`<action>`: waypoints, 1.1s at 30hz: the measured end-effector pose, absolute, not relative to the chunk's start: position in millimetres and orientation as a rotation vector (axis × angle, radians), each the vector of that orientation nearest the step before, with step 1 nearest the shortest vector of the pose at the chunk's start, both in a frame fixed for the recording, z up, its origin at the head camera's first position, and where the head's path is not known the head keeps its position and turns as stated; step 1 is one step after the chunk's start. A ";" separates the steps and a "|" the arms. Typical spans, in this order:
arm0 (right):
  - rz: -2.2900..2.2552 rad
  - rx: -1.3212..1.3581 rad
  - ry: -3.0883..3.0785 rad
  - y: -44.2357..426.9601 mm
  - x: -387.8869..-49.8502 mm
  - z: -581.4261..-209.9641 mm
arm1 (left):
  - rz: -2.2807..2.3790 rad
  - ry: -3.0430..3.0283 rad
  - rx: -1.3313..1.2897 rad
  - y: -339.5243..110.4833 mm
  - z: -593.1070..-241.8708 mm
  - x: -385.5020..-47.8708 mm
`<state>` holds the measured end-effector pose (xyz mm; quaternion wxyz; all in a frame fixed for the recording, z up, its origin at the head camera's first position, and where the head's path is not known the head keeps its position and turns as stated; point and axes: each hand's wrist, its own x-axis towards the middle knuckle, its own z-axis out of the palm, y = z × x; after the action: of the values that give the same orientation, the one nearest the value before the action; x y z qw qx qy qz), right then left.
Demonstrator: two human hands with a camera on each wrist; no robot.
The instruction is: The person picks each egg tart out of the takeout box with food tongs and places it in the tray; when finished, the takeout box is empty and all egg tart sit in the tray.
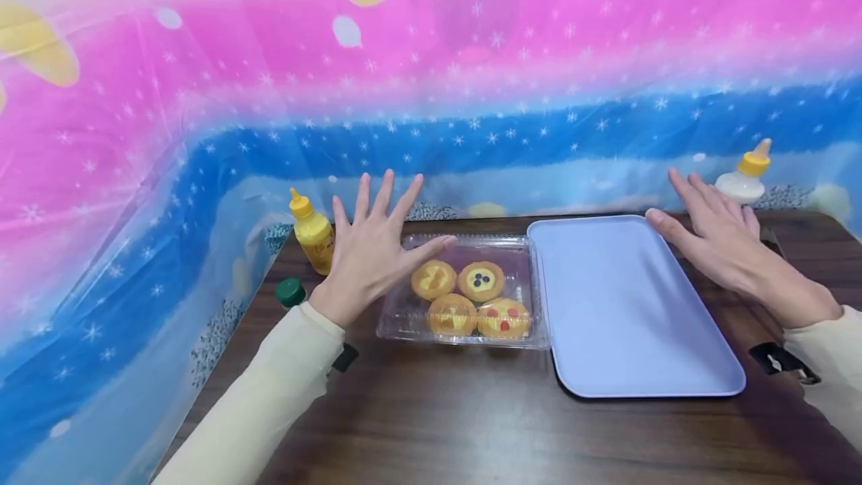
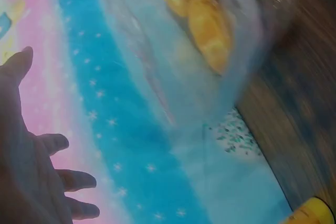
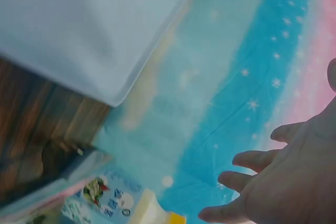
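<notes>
Fingers spread wide, my left hand [image 1: 369, 257] is raised over the left side of a clear plastic container [image 1: 407, 326] and holds nothing. Inside it lie several round tarts [image 1: 481, 281], one topped with dark berries and another with red pieces. My right hand [image 1: 723, 245], also empty with its fingers extended, hovers by the far right corner of a pale lavender tray [image 1: 633, 313]. The tray's left edge meets the container's right side. In the left wrist view the tarts [image 2: 210, 30] look blurred; the right wrist view shows the tray's corner [image 3: 113, 95].
A yellow squeeze bottle [image 1: 313, 234] stands at the table's left, near a green cap [image 1: 291, 292] partly behind my left arm. Behind my right hand is a white bottle with a yellow nozzle [image 1: 744, 174]. A patterned cloth [image 1: 431, 81] hangs behind the brown table [image 1: 417, 410].
</notes>
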<state>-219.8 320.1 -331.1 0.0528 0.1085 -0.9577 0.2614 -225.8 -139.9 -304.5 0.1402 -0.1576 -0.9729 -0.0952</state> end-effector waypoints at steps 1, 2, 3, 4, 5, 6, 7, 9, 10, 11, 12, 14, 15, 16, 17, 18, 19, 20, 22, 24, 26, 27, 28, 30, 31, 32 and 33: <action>0.850 0.352 -2.901 319.5 -218.7 -331.0 | -0.287 -2.802 -0.459 -138.1 -304.5 -223.7; 0.907 0.371 -2.889 318.8 -217.4 -331.2 | -0.298 -2.795 -0.463 -136.4 -304.6 -221.2; 0.970 0.392 -2.875 318.2 -216.0 -331.8 | -0.310 -2.788 -0.466 -134.7 -305.2 -218.8; 1.031 0.412 -2.864 317.5 -215.3 -331.6 | -0.318 -2.783 -0.468 -133.2 -305.0 -217.0; 1.099 0.430 -2.854 316.9 -214.7 -331.7 | -0.326 -2.779 -0.471 -131.5 -304.7 -214.9; 1.166 0.449 -2.844 316.4 -213.9 -331.7 | -0.336 -2.776 -0.475 -129.9 -304.3 -212.7; 1.235 0.460 -2.836 316.3 -212.4 -331.8 | -0.345 -2.774 -0.480 -128.4 -304.1 -210.5; 1.345 0.481 -2.827 316.3 -210.0 -332.2 | -0.358 -2.762 -0.489 -125.2 -303.8 -207.4; 1.391 0.485 -2.825 316.3 -209.0 -332.4 | -0.364 -2.759 -0.494 -123.5 -303.2 -205.8; 1.446 0.485 -2.820 316.5 -207.9 -332.6 | -0.379 -2.751 -0.501 -121.9 -302.9 -204.3; 1.503 0.495 -2.803 316.6 -207.0 -333.1 | -0.395 -2.742 -0.508 -120.2 -302.7 -202.7; 1.613 0.510 -2.767 315.6 -207.1 -335.6 | -0.434 -2.719 -0.527 -116.8 -302.9 -199.7; 1.682 0.525 -2.732 314.8 -207.7 -337.5 | -0.452 -2.707 -0.537 -115.2 -303.0 -197.9; 1.748 0.539 -2.705 313.8 -208.0 -339.8 | -0.469 -2.697 -0.553 -113.6 -303.2 -195.9; 1.822 0.568 -2.667 312.5 -208.5 -342.6 | -0.482 -2.687 -0.571 -111.8 -303.8 -193.9; 1.859 0.600 -2.642 311.3 -208.8 -346.1 | -0.490 -2.684 -0.588 -109.9 -304.4 -191.6; 1.902 0.629 -2.619 309.7 -208.8 -349.8 | -0.496 -2.682 -0.606 -108.3 -305.6 -189.0; 1.961 0.667 -2.584 308.3 -208.3 -353.9 | -0.500 -2.679 -0.626 -106.8 -306.9 -186.3; 2.071 0.738 -2.522 304.8 -207.4 -361.2 | -0.509 -2.674 -0.665 -103.4 -309.6 -181.1; 2.170 0.803 -2.461 300.9 -206.2 -367.1 | -0.545 -2.660 -0.698 -99.9 -312.6 -176.3; 2.304 0.842 -2.390 295.5 -204.8 -370.2 | -0.600 -2.627 -0.731 -97.0 -315.5 -172.3; 2.350 0.843 -2.374 292.2 -204.0 -370.9 | -0.631 -2.607 -0.749 -95.5 -317.0 -170.7; 2.392 0.834 -2.361 288.8 -203.1 -371.3 | -0.662 -2.582 -0.768 -94.2 -318.5 -169.1; 2.466 0.790 -2.344 281.6 -201.0 -371.7 | -0.713 -2.526 -0.815 -91.9 -321.4 -166.8; 2.509 0.770 -2.329 278.2 -200.1 -372.2 | -0.733 -2.494 -0.841 -90.9 -322.9 -166.0; 2.549 0.744 -2.314 274.9 -199.0 -372.7 | -0.752 -2.462 -0.868 -89.8 -324.3 -165.0; 2.591 0.728 -2.295 271.9 -197.9 -373.6 | -0.770 -2.433 -0.894 -88.6 -325.6 -164.0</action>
<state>-197.9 271.9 -373.6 -0.1966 0.2018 -0.6361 0.7183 -164.0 -88.6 -325.6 0.2171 -0.3228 -0.8783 -0.2778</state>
